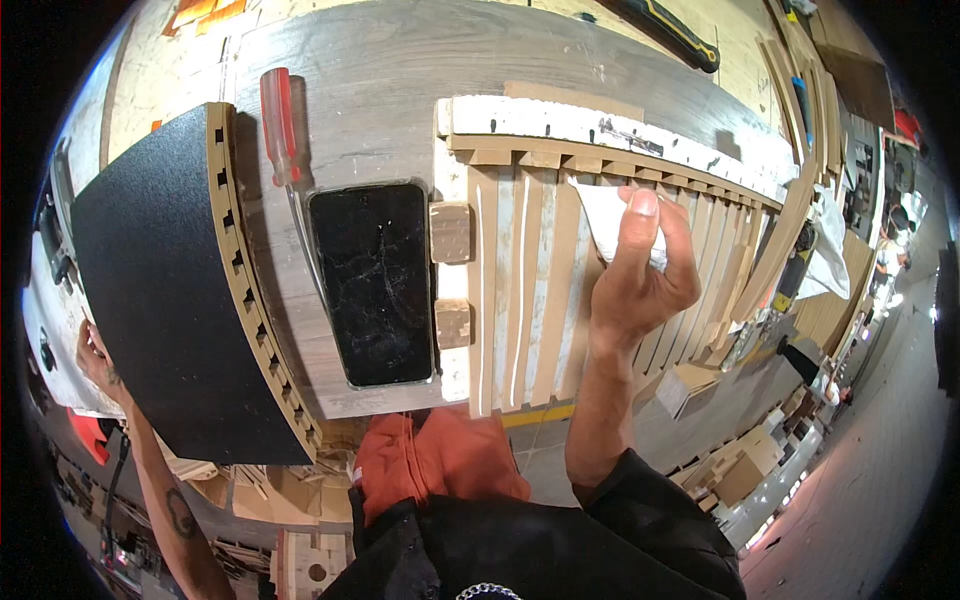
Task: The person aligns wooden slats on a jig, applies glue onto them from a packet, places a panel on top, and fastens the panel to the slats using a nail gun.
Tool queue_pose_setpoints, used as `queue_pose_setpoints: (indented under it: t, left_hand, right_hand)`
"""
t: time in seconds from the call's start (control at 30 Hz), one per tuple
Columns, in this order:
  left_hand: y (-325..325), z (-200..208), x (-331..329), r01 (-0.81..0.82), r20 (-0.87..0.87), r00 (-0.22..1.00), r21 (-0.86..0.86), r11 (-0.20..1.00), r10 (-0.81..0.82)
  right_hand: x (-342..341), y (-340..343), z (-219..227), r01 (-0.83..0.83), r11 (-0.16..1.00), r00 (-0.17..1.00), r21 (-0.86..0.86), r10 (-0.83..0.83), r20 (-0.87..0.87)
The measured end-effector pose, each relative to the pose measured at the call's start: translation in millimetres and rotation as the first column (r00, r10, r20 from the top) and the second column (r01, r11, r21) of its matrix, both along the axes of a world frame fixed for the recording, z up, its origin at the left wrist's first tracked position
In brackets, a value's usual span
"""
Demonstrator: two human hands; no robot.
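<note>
My right hand (645, 250) is closed around a white cone-shaped squeeze bag (598, 212), its tip pointing to the far left, over a row of upright wooden strips (545, 290). White beads, like glue, run along the edges of the two leftmost strips. The strips meet a slotted wooden rail (600, 158) at the far end. At the far left, my left hand (95, 362) lies with fingers stretched out on a white surface, beside a black panel (160, 270) with a notched wooden edge. I see nothing held in it.
A phone with a cracked screen (370, 285) lies between the panel and the strips. Alongside it is a red-handled screwdriver (280, 130). Two wooden blocks (451, 232) sit on a white strip. Another black-and-yellow tool (675, 30) lies at the back, and long wooden pieces (790, 220) stand at right.
</note>
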State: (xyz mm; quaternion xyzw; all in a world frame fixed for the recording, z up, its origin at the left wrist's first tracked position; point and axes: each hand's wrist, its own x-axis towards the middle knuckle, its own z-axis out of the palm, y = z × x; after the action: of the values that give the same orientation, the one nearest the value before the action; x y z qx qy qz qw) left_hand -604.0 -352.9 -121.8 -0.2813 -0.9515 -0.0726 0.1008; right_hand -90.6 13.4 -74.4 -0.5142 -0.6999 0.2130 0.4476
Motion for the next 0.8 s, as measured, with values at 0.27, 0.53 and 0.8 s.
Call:
queue_pose_setpoints:
  t: [0.27, 0.53, 0.8]
  left_hand:
    - [-9, -7, -9, 0.066, -0.034, 0.997, 0.011, 0.998, -0.065]
    - [-15, -10, -19, 0.001, 0.053, 0.999, 0.094, 0.996, -0.006]
    - [-24, -11, -26, 0.142, -0.088, 0.986, -0.036, 0.989, -0.145]
  right_hand:
    - [7, -9, 0, -0.009, 0.999, 1.000, -0.031, 0.010, 0.015]
    - [16, -22, 0, -0.033, 0.999, 0.999, -0.028, 0.034, 0.017]
    - [31, -35, -4, -0.092, 0.994, 0.996, 0.054, 0.091, 0.024]
